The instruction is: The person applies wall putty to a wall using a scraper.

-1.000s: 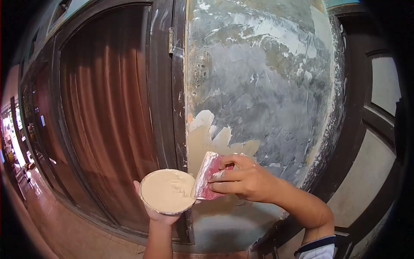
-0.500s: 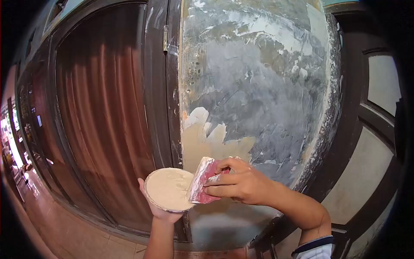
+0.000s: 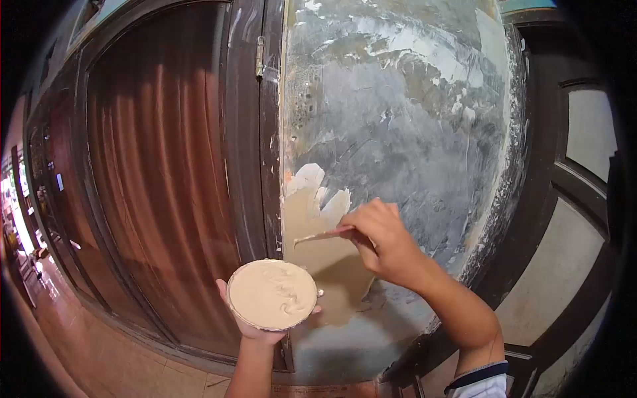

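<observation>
A round container (image 3: 271,295) of smooth beige paste rests in my left hand (image 3: 260,333), whose fingers show at both sides of it. Swirled marks run across the paste. My right hand (image 3: 385,242) grips a pink scraper (image 3: 326,234), seen nearly edge-on, with paste along its far edge. That edge is at the lower left of the grey wall (image 3: 398,146), over a beige patch (image 3: 338,278); whether it touches the wall is hard to tell. White smears (image 3: 308,176) top the patch.
Left of the wall stands a dark wooden frame (image 3: 247,132) with a metal hinge (image 3: 259,56) and reddish-brown curtain (image 3: 159,166). On the right is a dark door (image 3: 574,172) with pale panels. A tiled floor (image 3: 126,345) shows at lower left.
My right hand has lifted the scraper out of the container and up to the wall, turning it edge-on. Swirls now show in the paste. My left hand has shifted slightly right with the container.
</observation>
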The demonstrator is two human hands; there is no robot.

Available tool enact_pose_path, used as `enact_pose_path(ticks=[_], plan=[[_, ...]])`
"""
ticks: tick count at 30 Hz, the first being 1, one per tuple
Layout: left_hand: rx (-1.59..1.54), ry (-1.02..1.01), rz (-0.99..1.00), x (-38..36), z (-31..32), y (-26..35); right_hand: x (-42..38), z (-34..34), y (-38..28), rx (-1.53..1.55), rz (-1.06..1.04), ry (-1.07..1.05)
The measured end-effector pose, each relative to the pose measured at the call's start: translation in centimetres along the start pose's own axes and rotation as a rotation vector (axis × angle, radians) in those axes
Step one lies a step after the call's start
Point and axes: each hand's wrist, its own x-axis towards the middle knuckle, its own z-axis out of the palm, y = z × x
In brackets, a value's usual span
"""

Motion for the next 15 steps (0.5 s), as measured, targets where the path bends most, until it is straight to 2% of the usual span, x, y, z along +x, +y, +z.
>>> enact_pose_path(ticks=[2,5,9,12,15], plan=[[0.011,-0.042,0.001,0.1,0.0,0.1,1.1,0.3,1.4,-0.105,0.142,0.099],[-0.047,-0.045,0.014,-0.3,-0.2,0.2,2.8,1.9,4.4,-0.121,0.211,0.208],[-0.079,-0.014,0.051,-0.9,-0.4,0.8,4.2,3.3,5.9,-0.170,0.294,0.106],[-0.042,-0.021,0.063,-1.3,-0.5,1.5,4.2,4.5,6.5,-0.262,0.249,0.077],[-0.013,-0.015,0.083,-1.4,-0.5,2.0,5.1,4.3,7.7,-0.283,0.233,0.133]])
